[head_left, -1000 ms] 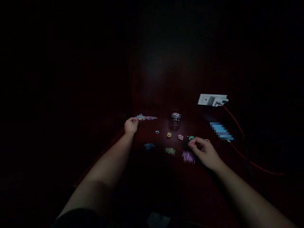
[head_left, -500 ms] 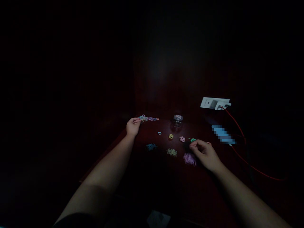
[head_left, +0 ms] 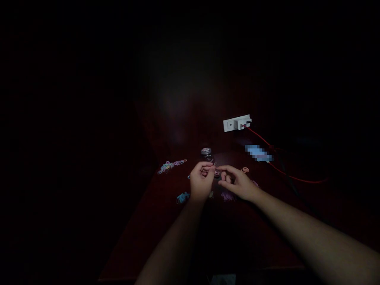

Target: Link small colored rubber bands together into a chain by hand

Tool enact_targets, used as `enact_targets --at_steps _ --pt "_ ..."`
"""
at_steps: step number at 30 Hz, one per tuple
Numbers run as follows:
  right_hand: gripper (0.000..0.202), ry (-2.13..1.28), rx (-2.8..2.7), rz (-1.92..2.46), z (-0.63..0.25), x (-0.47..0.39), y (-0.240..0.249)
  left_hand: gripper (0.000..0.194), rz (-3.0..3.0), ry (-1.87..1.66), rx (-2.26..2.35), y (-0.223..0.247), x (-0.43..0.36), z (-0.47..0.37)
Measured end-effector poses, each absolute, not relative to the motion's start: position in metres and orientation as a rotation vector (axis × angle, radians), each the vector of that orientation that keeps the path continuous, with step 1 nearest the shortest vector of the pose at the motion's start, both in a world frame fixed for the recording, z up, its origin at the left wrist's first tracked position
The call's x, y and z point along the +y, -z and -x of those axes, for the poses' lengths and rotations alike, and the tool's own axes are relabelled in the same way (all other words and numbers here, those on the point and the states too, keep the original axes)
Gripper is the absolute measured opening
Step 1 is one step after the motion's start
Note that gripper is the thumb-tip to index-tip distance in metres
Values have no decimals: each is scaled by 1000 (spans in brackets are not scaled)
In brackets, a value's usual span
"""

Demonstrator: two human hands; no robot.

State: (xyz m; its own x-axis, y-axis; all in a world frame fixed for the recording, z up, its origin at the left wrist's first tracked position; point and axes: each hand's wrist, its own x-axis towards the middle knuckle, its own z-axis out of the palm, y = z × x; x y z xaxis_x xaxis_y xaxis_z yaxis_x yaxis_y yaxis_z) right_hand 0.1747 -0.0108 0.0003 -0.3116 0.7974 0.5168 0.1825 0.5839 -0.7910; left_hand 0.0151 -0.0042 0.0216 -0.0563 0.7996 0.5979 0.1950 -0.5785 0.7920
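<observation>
Very dim scene, dark red tabletop (head_left: 166,237), only a small lit patch around the hands.

Left hand (head_left: 201,183) raised just above the table, fingers curled in, thumb and forefinger pinched together at the top. Something tiny between those fingertips, likely a small band (head_left: 214,169), too dark and small to be sure; whether truly gripped, cannot tell.

Right hand (head_left: 236,184) close beside the left, fingertips pointing toward it, forefinger and thumb drawn together near the same spot. Grip on anything there not readable either. Hands nearly touching at the fingertips, over the middle of the table.

Around the hands:
- Mixed-colour heap of bands (head_left: 170,165) to the far left, on the table, well apart from the left hand.
- Blue heap (head_left: 182,196) just left of the left wrist.
- Purple heap (head_left: 228,196) under the gap between the wrists, partly covered by the right hand.
- Single orange-pink band (head_left: 245,170) just beyond the right hand.
- Small jar (head_left: 206,154) upright behind the left hand's fingertips.

Farther back right: white power strip (head_left: 236,123) with a red cable (head_left: 285,174) running out to the right across the table. Blurred-out pale blue patch (head_left: 257,152) between strip and right hand.
</observation>
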Motion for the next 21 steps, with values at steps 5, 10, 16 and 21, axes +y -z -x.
enact_targets --at_steps 5,10,16,21 --pt "21 -668 -1686 836 -173 -13 -5 6 -1995 -1596 1093 -5 -5 -18" --pt "20 -713 -1703 837 -169 -11 -3 7 -2071 -1524 1062 2 3 -10" --pt "24 -719 -1708 834 -173 -10 -3 5 -2127 -1515 1021 1 0 -15" --pt "19 -728 -1721 857 -174 -11 -3 6 -2162 -1481 999 1 -1 -14"
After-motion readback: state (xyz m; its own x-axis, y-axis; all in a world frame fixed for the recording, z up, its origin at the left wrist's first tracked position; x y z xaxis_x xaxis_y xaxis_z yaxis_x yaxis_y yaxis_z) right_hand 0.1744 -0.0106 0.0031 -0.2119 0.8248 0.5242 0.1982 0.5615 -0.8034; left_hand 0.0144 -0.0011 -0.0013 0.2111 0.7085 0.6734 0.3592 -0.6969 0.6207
